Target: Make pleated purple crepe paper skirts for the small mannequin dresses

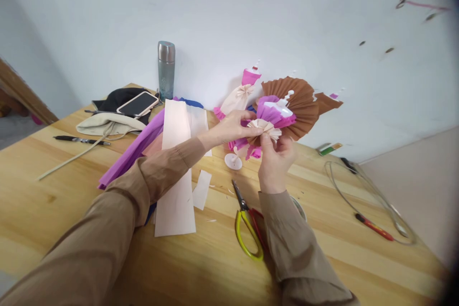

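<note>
My left hand (pixel 233 126) and my right hand (pixel 278 160) meet in the middle, their fingers pinching a small cream pleated paper fan (pixel 264 128). The fan lies against the front of a small white dress form (pixel 283 107) wrapped in purple and magenta crepe paper. A large brown pleated paper fan (pixel 299 98) spreads behind it. A second small form (pixel 238 95) in a cream and magenta paper dress stands behind my left hand. A white round base (pixel 233 162) shows below my hands. How the fan is joined to the dress is hidden by my fingers.
Scissors (pixel 247 229) lie beside my right sleeve. Left are cream paper strips (pixel 177 201), purple crepe paper (pixel 134 146), a pen (pixel 81 140), a phone (pixel 138 104) and a flask (pixel 166 69). A cable (pixel 380 191) and red-handled tool (pixel 375 227) lie right. A wall stands behind.
</note>
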